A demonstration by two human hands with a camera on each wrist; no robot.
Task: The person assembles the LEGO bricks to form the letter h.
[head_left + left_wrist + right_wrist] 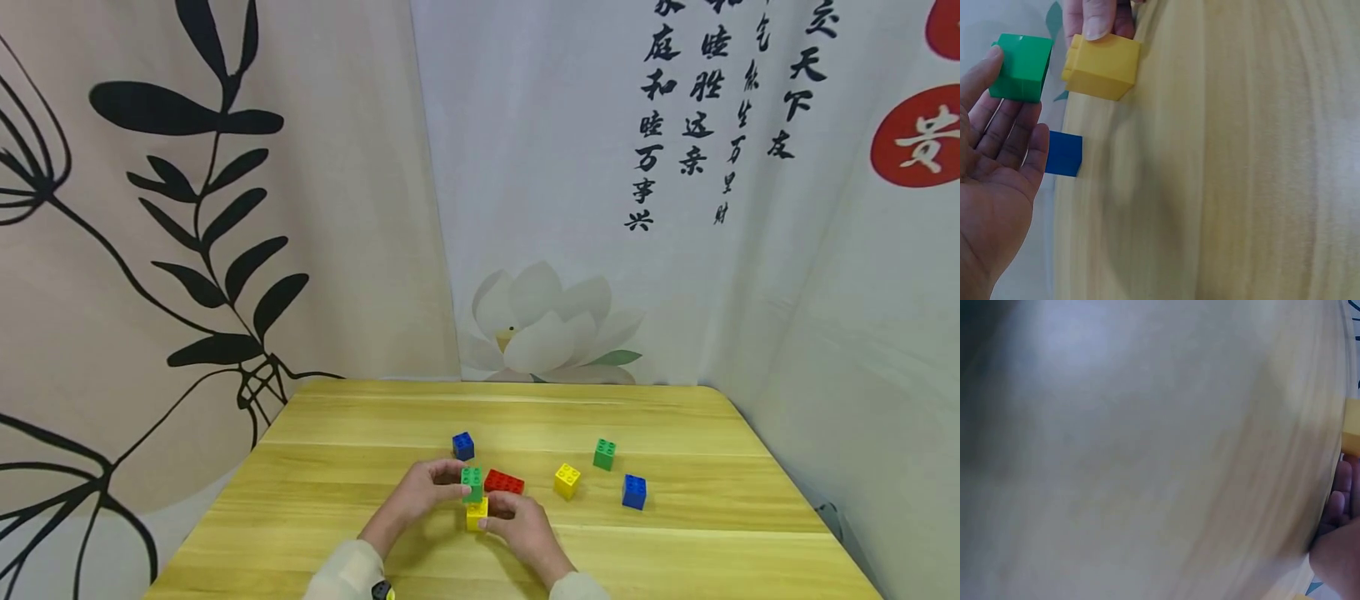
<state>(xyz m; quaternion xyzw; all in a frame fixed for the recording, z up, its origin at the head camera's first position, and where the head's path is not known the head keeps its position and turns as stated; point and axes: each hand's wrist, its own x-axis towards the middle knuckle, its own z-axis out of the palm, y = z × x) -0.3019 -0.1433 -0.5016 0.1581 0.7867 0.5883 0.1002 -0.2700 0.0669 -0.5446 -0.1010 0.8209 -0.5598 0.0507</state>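
Note:
My left hand (420,498) pinches a green toy brick (472,483) between thumb and fingers, studs showing. Just below it in the head view, my right hand (525,530) grips a yellow brick (476,517) by its right side. From the left wrist, the green brick (1022,65) and the yellow brick (1102,67) appear side by side with a narrow gap, their studded faces pointing the same way. The right wrist view catches only an edge of the yellow brick (1352,425) above curled fingers (1337,503). Behind the hands lies a red brick (504,482), partly covered.
Beyond the left hand a blue brick (463,446) stands on the wooden table (712,550). To the right are another yellow brick (567,481), a second green brick (604,454) and a second blue brick (633,492). Printed curtains (360,208) hang behind the table.

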